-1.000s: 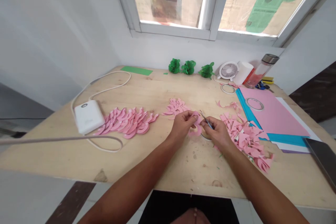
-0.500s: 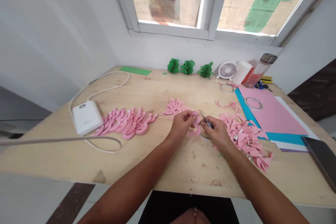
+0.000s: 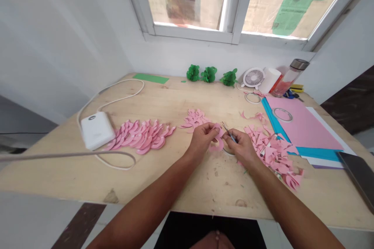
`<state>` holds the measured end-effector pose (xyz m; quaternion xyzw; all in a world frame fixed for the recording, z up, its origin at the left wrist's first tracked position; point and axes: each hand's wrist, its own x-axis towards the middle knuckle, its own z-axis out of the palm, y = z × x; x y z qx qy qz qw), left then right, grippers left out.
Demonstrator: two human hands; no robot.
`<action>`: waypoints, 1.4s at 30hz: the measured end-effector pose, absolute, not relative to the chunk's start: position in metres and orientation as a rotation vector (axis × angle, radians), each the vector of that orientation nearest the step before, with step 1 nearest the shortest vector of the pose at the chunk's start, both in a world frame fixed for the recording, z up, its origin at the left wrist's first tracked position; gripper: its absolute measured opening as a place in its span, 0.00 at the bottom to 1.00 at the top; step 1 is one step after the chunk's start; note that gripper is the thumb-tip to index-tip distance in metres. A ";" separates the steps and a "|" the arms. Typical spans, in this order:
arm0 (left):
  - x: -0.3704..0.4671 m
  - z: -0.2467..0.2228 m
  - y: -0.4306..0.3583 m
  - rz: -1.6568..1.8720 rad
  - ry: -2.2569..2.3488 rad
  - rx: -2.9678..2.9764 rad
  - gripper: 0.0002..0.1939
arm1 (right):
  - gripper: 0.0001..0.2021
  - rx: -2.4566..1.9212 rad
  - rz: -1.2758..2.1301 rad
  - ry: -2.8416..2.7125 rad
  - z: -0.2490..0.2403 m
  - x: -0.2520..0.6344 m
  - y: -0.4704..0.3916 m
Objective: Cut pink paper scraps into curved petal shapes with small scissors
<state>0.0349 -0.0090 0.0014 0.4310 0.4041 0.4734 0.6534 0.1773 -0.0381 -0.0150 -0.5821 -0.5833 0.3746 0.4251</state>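
Between the fingers of my left hand (image 3: 202,138) is a curved pink paper piece (image 3: 216,144), held above the table. My right hand (image 3: 240,144) grips a thin metal tool (image 3: 229,131) that looks like tweezers or small scissors, its tip pointing up and left. Both hands are close together, with the pink piece between them. A ring (image 3: 228,152) lies partly hidden under the hands. Behind my left hand is a small pile of pink cut shapes (image 3: 195,119). Pink scraps (image 3: 274,155) are heaped right of my right hand.
Overlapping pink curved pieces (image 3: 143,136) lie at the left beside a white power bank (image 3: 97,130) with a looping cable. Green paper figures (image 3: 208,74), a fan (image 3: 253,78) and a bottle (image 3: 289,79) stand at the back. Coloured sheets (image 3: 304,124) and a phone (image 3: 358,177) lie right.
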 end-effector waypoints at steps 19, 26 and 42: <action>0.033 0.000 -0.006 1.088 0.882 1.006 0.11 | 0.10 -1.227 1.399 -1.140 -0.001 0.174 -0.041; 0.033 0.001 -0.007 1.091 0.888 1.016 0.11 | 0.08 -1.150 1.463 -1.147 0.000 0.173 -0.042; 0.033 0.003 -0.006 1.104 0.902 1.012 0.10 | 0.12 -1.414 1.094 -1.328 -0.008 0.176 -0.038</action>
